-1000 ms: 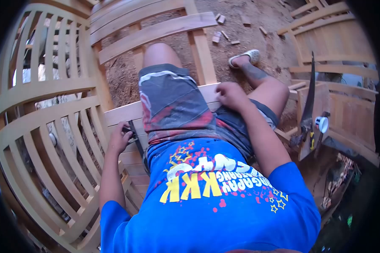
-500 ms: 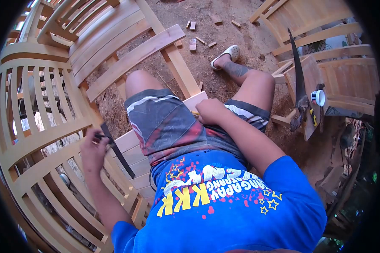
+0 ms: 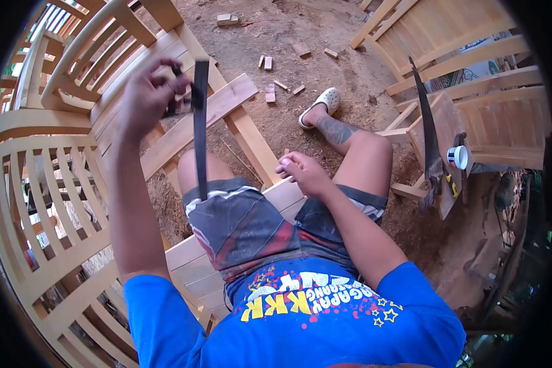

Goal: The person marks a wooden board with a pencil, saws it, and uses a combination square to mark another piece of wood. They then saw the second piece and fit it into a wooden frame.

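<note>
Raised at the upper left, my left hand (image 3: 150, 101) grips the black handle of a flat tool with a long dark blade (image 3: 201, 135). The blade hangs upright in front of a pale wooden slat and my knee. My right hand (image 3: 303, 175) is closed over my other thigh, by the pale boards (image 3: 284, 195) of the seat between my legs. A small light-coloured tip shows at its fingers, too small to name. One loose plank (image 3: 239, 95) lies across the wooden frame (image 3: 251, 144) ahead of me.
Slatted wooden furniture (image 3: 49, 144) stands along the left. Small wood offcuts (image 3: 270, 93) lie on the dirt floor. At the right, a handsaw (image 3: 428, 116) and a white tub (image 3: 457, 157) are by a wooden board, with more wooden furniture (image 3: 503, 119) behind.
My left hand has risen up and forward with the dark-bladed tool, which has turned nearly upright. My right hand has lifted off the pale board. The view has shifted slightly.
</note>
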`<state>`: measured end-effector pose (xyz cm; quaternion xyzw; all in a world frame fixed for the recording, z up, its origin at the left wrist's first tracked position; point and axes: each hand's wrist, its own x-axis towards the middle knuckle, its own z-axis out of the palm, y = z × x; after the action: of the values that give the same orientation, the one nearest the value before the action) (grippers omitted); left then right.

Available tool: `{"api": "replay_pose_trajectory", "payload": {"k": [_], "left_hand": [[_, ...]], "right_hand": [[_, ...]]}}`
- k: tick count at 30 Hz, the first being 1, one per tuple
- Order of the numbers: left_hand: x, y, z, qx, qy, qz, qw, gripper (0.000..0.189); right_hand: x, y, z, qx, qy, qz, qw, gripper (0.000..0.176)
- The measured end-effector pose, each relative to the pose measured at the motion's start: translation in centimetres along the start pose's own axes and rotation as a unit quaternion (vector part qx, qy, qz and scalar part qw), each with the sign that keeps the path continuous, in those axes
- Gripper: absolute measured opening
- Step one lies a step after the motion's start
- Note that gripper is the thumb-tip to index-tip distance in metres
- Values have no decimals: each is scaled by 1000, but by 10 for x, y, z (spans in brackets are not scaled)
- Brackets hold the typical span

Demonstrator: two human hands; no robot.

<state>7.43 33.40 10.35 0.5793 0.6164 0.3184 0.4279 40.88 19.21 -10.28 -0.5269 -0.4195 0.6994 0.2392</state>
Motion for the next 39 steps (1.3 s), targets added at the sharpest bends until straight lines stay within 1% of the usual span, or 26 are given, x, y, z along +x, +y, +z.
{"api": "replay_pose_trajectory", "payload": {"k": [1,2,3,5,6,9,10,11,12,13,15,16,18,20,21,22,24,28,31,32,33,35,38,39], "left_hand": [[18,1,0,-75,-4,37,996,32],[32,5,4,-104,16,43,994,32],[44,9,12,-133,37,49,989,31],[68,-9,34,-148,57,53,986,31],[76,-27,46,-166,68,33,983,31],[93,-92,80,-179,104,-3,978,37],[97,-124,89,-133,101,15,986,40],[101,-146,94,-87,97,34,991,44],[97,-150,101,-37,85,20,995,49],[92,-151,106,59,91,61,992,50],[92,-168,115,87,88,94,988,43],[92,-174,117,101,100,86,986,38],[93,-185,118,133,123,71,981,29],[92,-197,122,142,149,102,973,23],[93,-201,123,145,163,119,969,19],[94,-205,125,135,167,112,970,18],[94,-210,130,111,175,98,973,16],[96,-211,137,117,180,83,973,17],[96,-208,133,126,182,89,971,17],[94,-206,132,137,184,87,969,17],[94,-203,131,148,186,87,968,17],[95,-208,130,130,189,90,969,18],[97,-209,135,121,183,85,972,18],[97,-210,135,115,181,79,974,18]], "right_hand": [[3,-8,9,-9,-13,-28,999,38],[9,-17,17,-17,-26,-58,998,43],[15,-27,23,13,-24,-69,997,45],[29,-52,33,72,-22,-95,993,48],[34,-70,34,76,-16,-86,993,40],[60,-86,24,0,56,18,998,31],[69,-86,20,-45,80,14,996,27],[80,-79,18,-57,94,6,994,27],[93,-65,17,-68,108,-1,992,27],[103,-56,16,-80,122,-7,989,27],[117,-44,17,-140,148,-32,978,27],[122,-41,18,-169,159,-46,972,28],[126,-39,23,-158,154,-43,974,28],[128,-36,26,-156,153,-53,974,28],[131,-32,25,-161,156,-66,972,28],[132,-29,25,-167,159,-79,970,27],[130,-30,24,-151,152,-60,975,31],[129,-29,21,-131,142,-6,981,37],[121,-38,13,-177,156,-51,970,42],[115,-47,9,-177,168,-3,970,45],[116,-42,2,-176,189,-11,966,46],[119,-42,-14,-214,218,-57,950,39],[122,-65,-26,-128,185,-75,972,35],[122,-80,-26,-133,183,-87,970,35]]}}
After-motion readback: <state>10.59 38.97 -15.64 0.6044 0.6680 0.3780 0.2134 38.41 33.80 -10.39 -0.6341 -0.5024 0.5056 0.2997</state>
